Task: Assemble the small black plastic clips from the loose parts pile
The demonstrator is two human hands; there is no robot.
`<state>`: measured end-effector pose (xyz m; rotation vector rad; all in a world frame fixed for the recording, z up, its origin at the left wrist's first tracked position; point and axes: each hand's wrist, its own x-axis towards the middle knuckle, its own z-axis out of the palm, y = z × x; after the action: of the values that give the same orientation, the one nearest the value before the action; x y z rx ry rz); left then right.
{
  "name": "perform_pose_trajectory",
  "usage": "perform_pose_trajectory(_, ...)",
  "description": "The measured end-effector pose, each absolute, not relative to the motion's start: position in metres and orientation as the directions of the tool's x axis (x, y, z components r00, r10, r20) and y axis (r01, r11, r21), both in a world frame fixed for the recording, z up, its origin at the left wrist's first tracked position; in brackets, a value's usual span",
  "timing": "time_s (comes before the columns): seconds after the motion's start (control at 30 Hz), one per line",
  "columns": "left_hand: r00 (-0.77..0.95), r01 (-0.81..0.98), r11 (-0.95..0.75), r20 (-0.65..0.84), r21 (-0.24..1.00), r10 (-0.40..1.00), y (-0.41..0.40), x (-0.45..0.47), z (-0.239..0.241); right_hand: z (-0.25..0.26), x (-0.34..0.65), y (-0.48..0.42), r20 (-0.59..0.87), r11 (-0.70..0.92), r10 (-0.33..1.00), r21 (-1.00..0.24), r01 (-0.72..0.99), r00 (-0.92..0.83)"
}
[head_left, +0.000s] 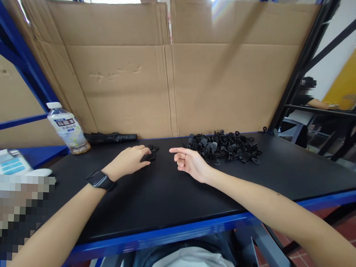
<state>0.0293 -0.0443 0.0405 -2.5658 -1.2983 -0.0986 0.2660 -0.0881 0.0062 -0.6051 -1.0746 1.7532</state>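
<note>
My left hand [131, 161], with a dark watch on its wrist, rests low over the table. Its thumb and forefinger are apart, with a small cluster of black plastic pieces [153, 149] right at the fingertips. Whether the fingers touch them I cannot tell. To the right hovers my right hand [192, 165], palm turned inward. Its forefinger points left toward the small cluster, the other fingers are loosely bent, and nothing shows in it. Just behind that hand lies a heap of round black plastic parts [227, 146], many with disc-shaped heads.
The black table top [169, 200] has a blue front edge. Cardboard panels [124, 80] stand along its back. A drink bottle [68, 128] and a folded black umbrella [111, 138] are at the back left. Another person [306, 97] sits beyond the rack at right.
</note>
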Motion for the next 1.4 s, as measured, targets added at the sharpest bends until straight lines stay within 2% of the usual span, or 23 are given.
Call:
perform_pose_trajectory(0.1,0.623,0.778,-0.593,0.134,-0.208,0.77,-0.045,0.032,0.038,0.003,0.265,-0.088,0.048,-0.152,0.897,-0.9,-0.409,-0.439)
perform_pose_trajectory(0.4,0.773,0.629,-0.713,0.148,-0.31,0.617,-0.057,0.055,0.034,0.001,0.264,-0.088,0.052,-0.125,0.888,-0.929,-0.349,-0.456)
perform_pose_trajectory(0.6,0.822,0.57,-0.764,0.211,-0.302,0.529,-0.068,0.063,0.037,0.003,0.264,-0.089,0.05,-0.143,0.885,-0.916,-0.375,-0.462)
perform_pose_trajectory(0.7,0.825,0.563,-0.785,0.236,-0.26,0.513,-0.071,0.063,0.038,0.002,0.264,-0.088,0.047,-0.154,0.885,-0.909,-0.387,-0.463)
perform_pose_trajectory(0.8,0.852,0.521,-0.825,0.192,-0.218,0.487,-0.07,0.065,0.035,0.001,0.264,-0.087,0.051,-0.153,0.885,-0.907,-0.393,-0.463)
perform_pose_trajectory(1.0,0.812,0.583,-0.777,0.134,-0.236,0.568,-0.069,0.067,0.029,0.002,0.263,-0.088,0.036,-0.148,0.897,-0.914,-0.377,-0.44)
perform_pose_trajectory(1.2,0.768,0.634,-0.744,0.284,-0.211,0.574,-0.074,0.066,0.036,0.002,0.261,-0.089,0.03,-0.127,0.903,-0.934,-0.334,-0.428)
perform_pose_trajectory(1.3,0.779,0.626,-0.748,0.208,-0.22,0.591,-0.072,0.066,0.035,0.002,0.26,-0.088,0.013,-0.133,0.902,-0.943,-0.306,-0.431)
perform_pose_trajectory(1.4,0.794,0.607,-0.782,0.148,-0.143,0.59,-0.068,0.063,0.032,0.002,0.261,-0.088,0.016,-0.132,0.897,-0.944,-0.302,-0.441)
